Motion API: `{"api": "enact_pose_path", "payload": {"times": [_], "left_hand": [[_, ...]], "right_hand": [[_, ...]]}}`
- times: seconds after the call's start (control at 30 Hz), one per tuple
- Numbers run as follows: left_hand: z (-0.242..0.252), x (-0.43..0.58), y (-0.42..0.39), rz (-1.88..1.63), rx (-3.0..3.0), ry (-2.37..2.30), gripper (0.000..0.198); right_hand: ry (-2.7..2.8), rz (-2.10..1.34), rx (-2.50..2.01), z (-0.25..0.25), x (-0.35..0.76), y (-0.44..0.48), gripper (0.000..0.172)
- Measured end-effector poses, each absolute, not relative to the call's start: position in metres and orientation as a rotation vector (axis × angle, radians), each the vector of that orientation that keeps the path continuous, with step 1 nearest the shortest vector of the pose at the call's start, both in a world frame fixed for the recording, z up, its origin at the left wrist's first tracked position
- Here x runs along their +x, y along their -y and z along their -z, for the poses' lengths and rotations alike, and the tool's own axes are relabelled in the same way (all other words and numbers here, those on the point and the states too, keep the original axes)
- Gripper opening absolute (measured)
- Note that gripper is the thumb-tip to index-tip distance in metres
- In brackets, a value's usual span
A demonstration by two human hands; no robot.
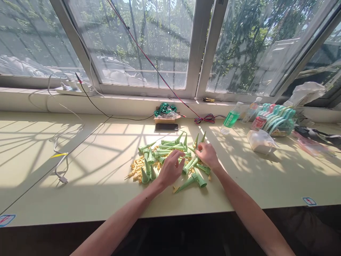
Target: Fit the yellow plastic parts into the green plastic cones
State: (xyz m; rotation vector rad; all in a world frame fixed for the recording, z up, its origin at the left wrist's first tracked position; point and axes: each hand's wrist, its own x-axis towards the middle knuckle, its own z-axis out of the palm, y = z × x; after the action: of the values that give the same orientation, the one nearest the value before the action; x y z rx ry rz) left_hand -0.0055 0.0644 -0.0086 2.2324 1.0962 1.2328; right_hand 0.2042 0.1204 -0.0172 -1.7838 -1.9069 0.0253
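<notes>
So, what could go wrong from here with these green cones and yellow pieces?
The small yellow pieces lie loose and might scatter if the left hand brushes them. The upright green cones by the right hand could tip if bumped. Strong sunlight and shadow across the table may hide small pieces.

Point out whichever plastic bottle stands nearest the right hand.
The green-labelled bottle: it stands nearer the right hand, while the other bottle is farther back and to its right.
</notes>
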Motion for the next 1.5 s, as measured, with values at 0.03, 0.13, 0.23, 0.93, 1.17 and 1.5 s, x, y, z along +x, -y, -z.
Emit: {"api": "enact_pose_path", "payload": {"times": [0.03, 0.13, 0.23, 0.93, 1.17, 1.5], "left_hand": [[0.008, -0.005, -0.064, -1.231, 2.233, -1.096, 0.009], [0.008, -0.005, -0.064, -1.228, 2.231, -1.094, 0.009], [0.008, -0.006, -0.064, -1.223, 2.232, -1.093, 0.009], [0.007, -0.005, -0.064, -1.225, 2.241, -1.094, 0.010], [0.007, -0.006, -0.064, -1.227, 2.229, -1.103, 0.010], [0.007, -0.005, -0.065, -1.255, 2.186, -1.125, 0.011]], "right_hand": [[1.912, -0.025, -1.775, 0.019, 0.205, -0.121, 0.005], [1.928, -0.006, -1.747, 0.023, 0.206, -0.124, 0.004], [1.942, 0.008, -1.727, 0.026, 0.207, -0.126, 0.005], [1.844, 0.022, -1.542, 0.013, 0.195, -0.117, 0.008], [1.635, 0.056, -1.346, 0.009, 0.189, -0.115, 0.012], [1.471, -0.202, -1.106, -0.003, 0.173, -0.095, 0.028]]}}
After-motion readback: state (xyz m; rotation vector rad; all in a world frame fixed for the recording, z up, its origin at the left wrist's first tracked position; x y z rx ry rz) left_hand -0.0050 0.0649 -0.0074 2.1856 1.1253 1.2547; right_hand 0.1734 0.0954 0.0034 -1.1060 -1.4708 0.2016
